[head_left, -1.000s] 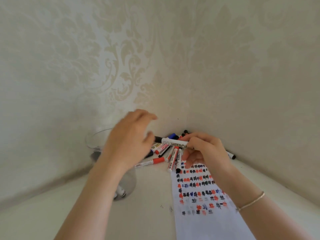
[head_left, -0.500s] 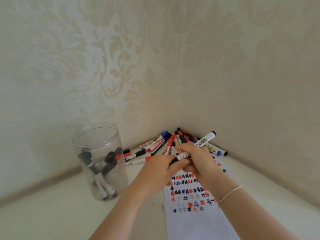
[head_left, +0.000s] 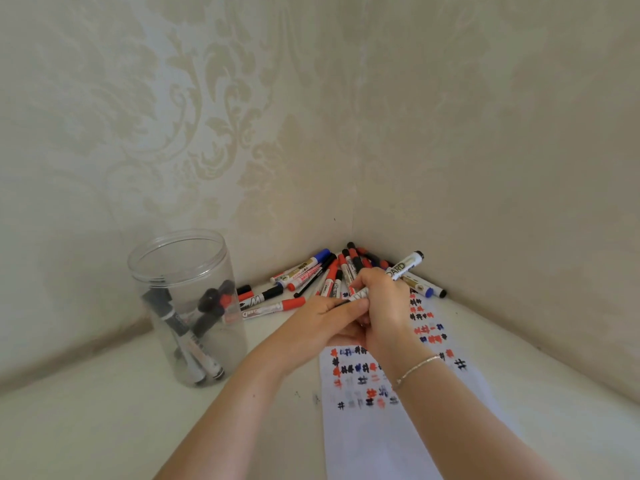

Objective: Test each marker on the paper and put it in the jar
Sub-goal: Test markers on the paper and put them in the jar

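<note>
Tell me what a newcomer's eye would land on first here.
First, the two hands meeting mid-frame: the right hand grips a white marker and the left hand pinches its lower end. Behind them a heap of red, black and blue markers fills the wall corner. A clear jar with a few markers stands left; the paper with coloured hash marks lies under the wrists.

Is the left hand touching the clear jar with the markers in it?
Apart. The head view shows bare tabletop between the left hand and the jar; that hand is at the white marker.
</note>
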`<state>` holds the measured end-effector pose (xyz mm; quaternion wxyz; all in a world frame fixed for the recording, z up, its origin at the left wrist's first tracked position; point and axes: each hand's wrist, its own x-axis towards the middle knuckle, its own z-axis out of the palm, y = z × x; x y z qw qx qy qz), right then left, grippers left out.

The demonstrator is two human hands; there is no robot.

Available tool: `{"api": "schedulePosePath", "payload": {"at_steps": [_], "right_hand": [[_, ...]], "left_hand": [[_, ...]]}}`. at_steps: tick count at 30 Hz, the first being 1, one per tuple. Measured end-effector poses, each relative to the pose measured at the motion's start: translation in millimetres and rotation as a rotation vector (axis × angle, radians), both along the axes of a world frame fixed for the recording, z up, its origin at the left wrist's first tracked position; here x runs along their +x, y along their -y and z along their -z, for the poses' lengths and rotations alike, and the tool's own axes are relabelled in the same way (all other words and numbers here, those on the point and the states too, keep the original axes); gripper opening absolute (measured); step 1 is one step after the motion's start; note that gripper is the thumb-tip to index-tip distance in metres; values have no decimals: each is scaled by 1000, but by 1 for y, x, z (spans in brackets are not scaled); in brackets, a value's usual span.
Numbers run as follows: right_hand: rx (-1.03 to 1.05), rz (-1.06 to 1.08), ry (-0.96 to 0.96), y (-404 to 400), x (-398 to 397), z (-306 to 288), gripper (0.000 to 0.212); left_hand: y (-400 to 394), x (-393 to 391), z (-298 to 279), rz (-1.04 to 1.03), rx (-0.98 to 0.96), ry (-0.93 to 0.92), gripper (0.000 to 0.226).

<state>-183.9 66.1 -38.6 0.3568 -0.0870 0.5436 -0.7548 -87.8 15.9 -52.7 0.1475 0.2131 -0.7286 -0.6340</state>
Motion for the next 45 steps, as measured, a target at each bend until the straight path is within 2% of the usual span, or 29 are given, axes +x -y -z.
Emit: {"api": "schedulePosePath", "payload": {"at_steps": [5,9,16,18,21,22,25,30,33,36,40,42,45], "right_hand": [[16,99,89,13,-1,13,23],[60,75,134,18,-2,16,20],[66,64,131,21,-5,17,21],[40,66,147,16,-9,15,20],[-78,176,246,1,-52,2,19],[-84,216,222,-4,-68,-4,22],[-71,221,96,-6,-82,-12,25],[-48,139,122,-7,-62,2,24],[17,87,105,-15,-57,11,21],[102,-33,1,-28,-49,23,18],[301,-214,-287,-50,-39,36,27],[366,-221,-378,-60,-35,43,31],[358,-156,-410,-72,-29,52,28]], "left_hand": [[4,-4,1,7,-57,75,40],[8,-5,3,14,-93,115,42],[10,-9,2,41,-45,105,46],[11,-6,3,63,10,73,45],[7,12,11,56,316,-130,40],[7,18,11,19,313,-157,40],[11,19,8,-84,69,-103,45],[18,1,1,-195,-292,93,45],[14,-7,8,-190,-447,181,34],[14,-14,20,-185,-629,280,27],[14,-15,36,-140,-746,431,22],[13,-14,43,-124,-774,467,22],[17,-14,50,-126,-800,486,23]]}}
